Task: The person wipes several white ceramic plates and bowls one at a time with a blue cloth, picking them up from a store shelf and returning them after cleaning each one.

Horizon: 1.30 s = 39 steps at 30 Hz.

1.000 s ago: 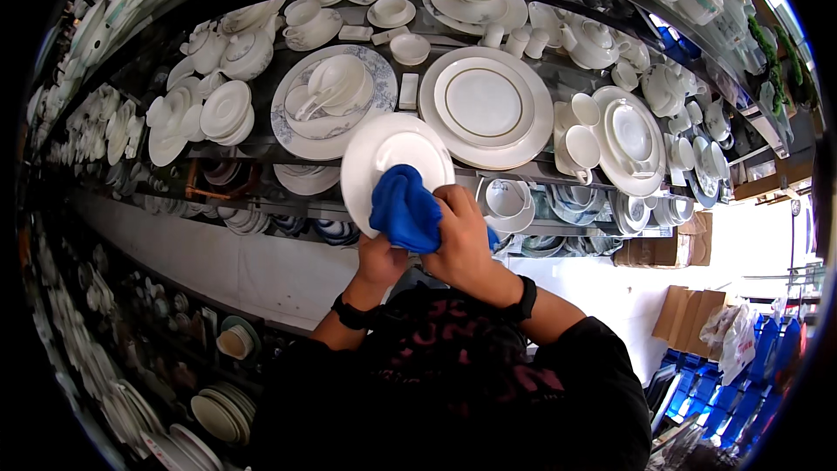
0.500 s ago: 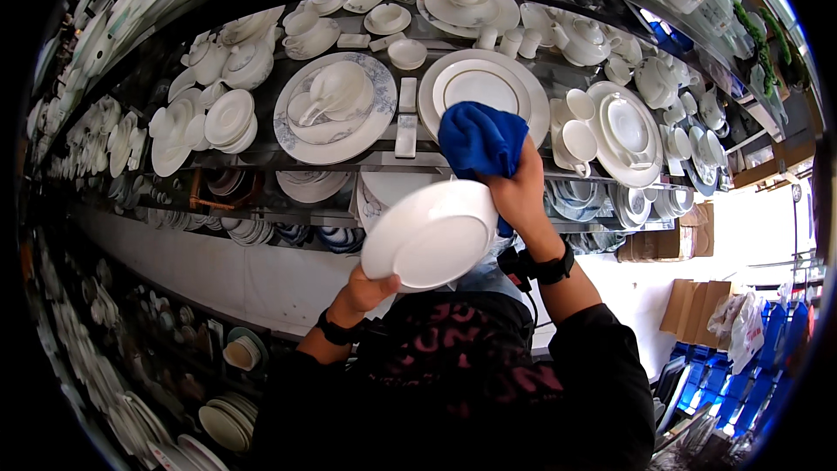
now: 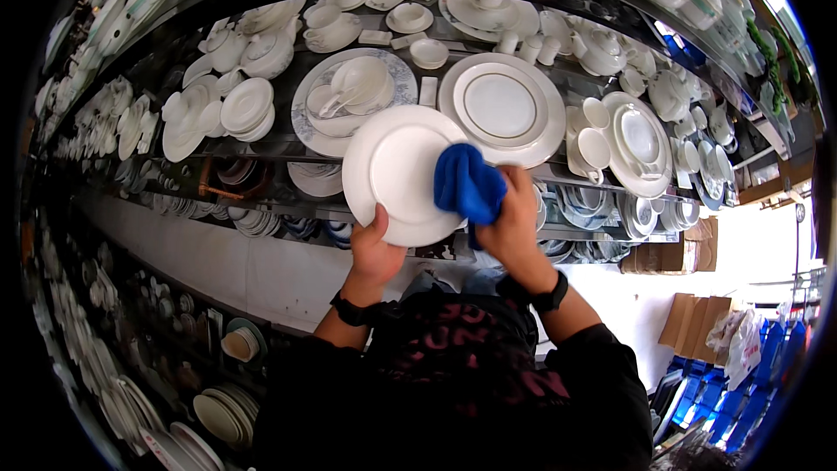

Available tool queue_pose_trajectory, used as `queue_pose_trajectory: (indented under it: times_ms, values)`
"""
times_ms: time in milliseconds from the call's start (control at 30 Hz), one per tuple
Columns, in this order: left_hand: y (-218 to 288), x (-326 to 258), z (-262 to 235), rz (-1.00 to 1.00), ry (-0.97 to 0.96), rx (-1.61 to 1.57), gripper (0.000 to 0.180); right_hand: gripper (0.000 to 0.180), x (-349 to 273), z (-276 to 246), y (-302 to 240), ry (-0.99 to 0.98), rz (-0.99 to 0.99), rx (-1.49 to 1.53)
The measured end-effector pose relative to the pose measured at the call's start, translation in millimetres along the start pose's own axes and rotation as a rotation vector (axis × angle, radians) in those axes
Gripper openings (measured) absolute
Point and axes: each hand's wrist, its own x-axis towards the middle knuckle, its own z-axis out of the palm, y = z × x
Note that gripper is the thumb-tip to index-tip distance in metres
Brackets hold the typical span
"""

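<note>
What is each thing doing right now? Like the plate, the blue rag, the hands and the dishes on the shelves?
White plate: held up, tilted, face toward the camera.
Blue cloth: bunched up, pressed on the plate's right edge.
Left hand: gripping the plate's lower rim.
Right hand: holding the cloth against the plate.
Gold-rimmed plate: standing upright on the shelf.
Stacked plates: piled on the shelf, untouched.
Cardboard box: on the floor, flaps open.

shelves (image 3: 261,153): white crockery | boxes (image 3: 697,318): cardboard | right: daylight
</note>
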Motion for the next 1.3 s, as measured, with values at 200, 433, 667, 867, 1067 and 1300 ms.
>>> queue_pose_trajectory:
  times_ms: [200,433,667,867,1067,1300]
  values:
    - [-12.5,2.9,-38.2,-0.125,-0.118,-0.156,0.055,0.05,-18.3,6.7,-39.0,-0.138,-0.073,0.151]
    - [0.6,-11.6,-23.9,0.075,-0.177,0.361,0.059,0.043,-12.2,-17.8,39.2,0.043,0.733,0.684]
    - [28.0,16.2,56.6,0.349,-0.993,1.563,0.069,0.053,-46.7,-12.7,31.9,0.029,1.16,1.833]
    - [22.1,21.3,51.9,0.433,-0.95,1.846,0.064,0.052,-68.1,15.0,44.6,0.204,1.168,2.085]
    - [1.5,-1.2,13.0,0.02,-0.36,1.017,0.102,0.052,-74.6,21.6,62.5,0.095,1.087,2.145]
    - [-8.3,8.8,25.2,-0.532,-0.164,0.374,0.078,0.052,-94.3,-22.2,76.3,0.046,0.974,2.054]
